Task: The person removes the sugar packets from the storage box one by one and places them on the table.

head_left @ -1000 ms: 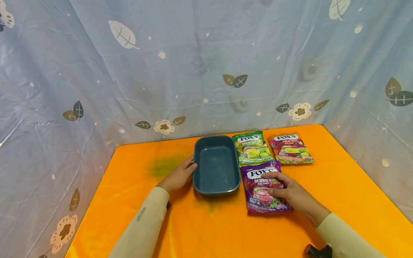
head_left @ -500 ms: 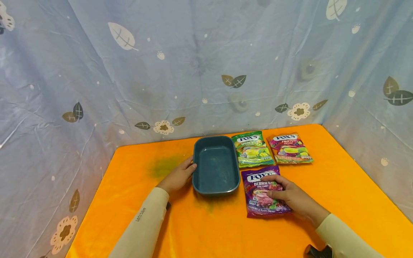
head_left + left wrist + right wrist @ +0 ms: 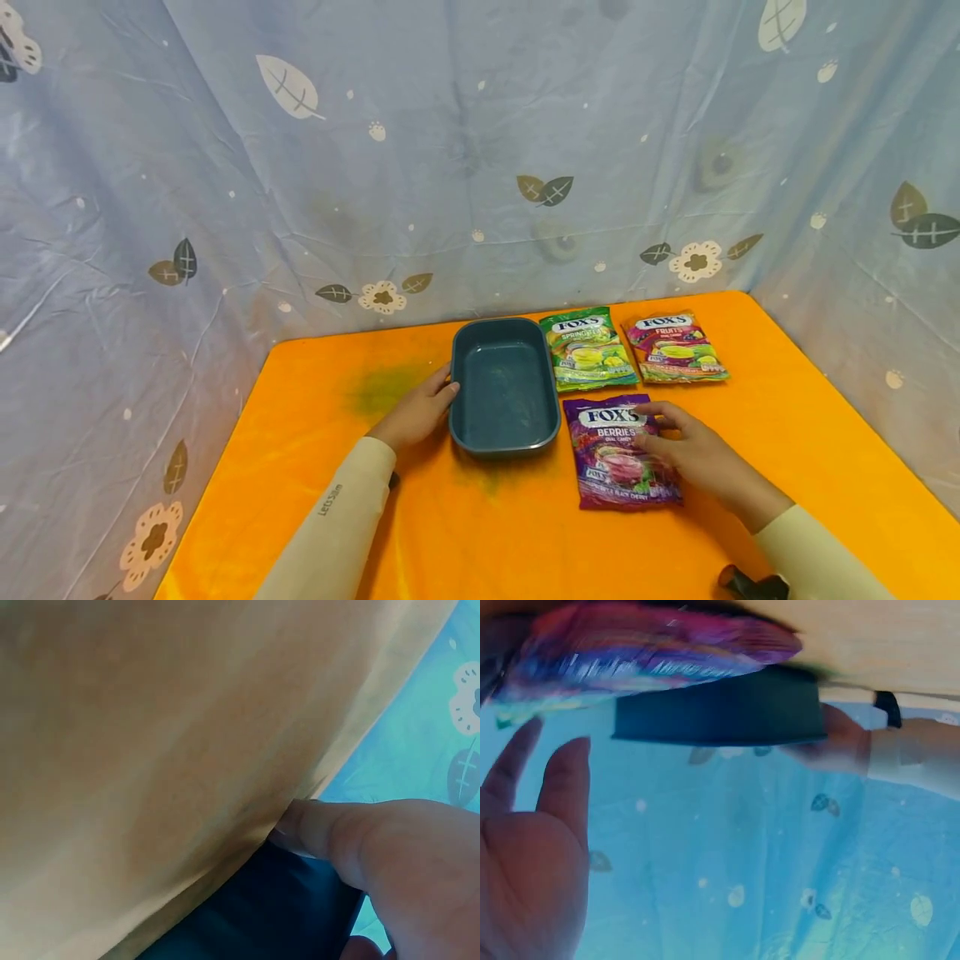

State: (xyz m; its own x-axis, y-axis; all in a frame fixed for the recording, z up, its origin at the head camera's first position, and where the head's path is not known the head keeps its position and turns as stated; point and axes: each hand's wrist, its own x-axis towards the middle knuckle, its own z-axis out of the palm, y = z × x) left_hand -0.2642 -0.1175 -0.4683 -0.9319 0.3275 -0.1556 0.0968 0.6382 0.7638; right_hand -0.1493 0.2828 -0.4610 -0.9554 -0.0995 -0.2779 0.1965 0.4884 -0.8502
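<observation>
A deep blue-grey rectangular baking dish [image 3: 504, 400] stands in the middle of the table. Beside its left wall is my left hand [image 3: 416, 415], the fingers along the outside and the thumb at the rim. In the left wrist view a straight finger [image 3: 352, 832] lies across the dish's dark wall [image 3: 259, 907]. A purple bag of Fox's Berries candy [image 3: 618, 458] lies flat right of the dish. Over its right edge, my right hand [image 3: 701, 454] hovers with spread fingers. The right wrist view shows those fingers [image 3: 564, 780] apart from the bag [image 3: 645, 652].
A green Fox's Spring Tea bag [image 3: 588, 350] lies against the dish's right side at the back. Right of it is a red Fox's Fruits bag [image 3: 675, 347]. The orange cloth [image 3: 322, 417] covers the table, and a patterned curtain [image 3: 420, 183] rises behind.
The purple bag has slid slightly toward the front, leaving a gap below the green bag. My right hand has drawn off it to the right. My left hand stays at the dish.
</observation>
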